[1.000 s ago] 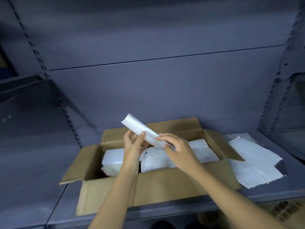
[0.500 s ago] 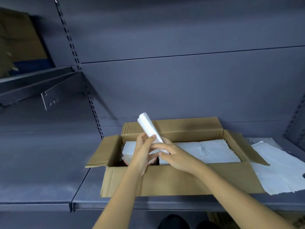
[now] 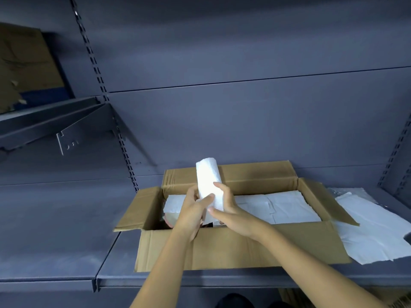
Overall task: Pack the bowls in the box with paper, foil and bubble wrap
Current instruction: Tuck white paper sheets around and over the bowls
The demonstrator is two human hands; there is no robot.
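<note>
L hand & R hand both gripped a rolled-up white paper sheet, held nearly upright over the left end of the open brown cardboard box. L thumb lay across its front; R fingers curled round it from the right. Inside the box lay flat white paper sheets. More loose white paper lay on the grey metal shelf, just right of the box.

I am facing a grey metal back panel, dim light falling evenly across it. A slotted upright is running down on my left, carrying a bracketed upper shelf above the lower shelf.
</note>
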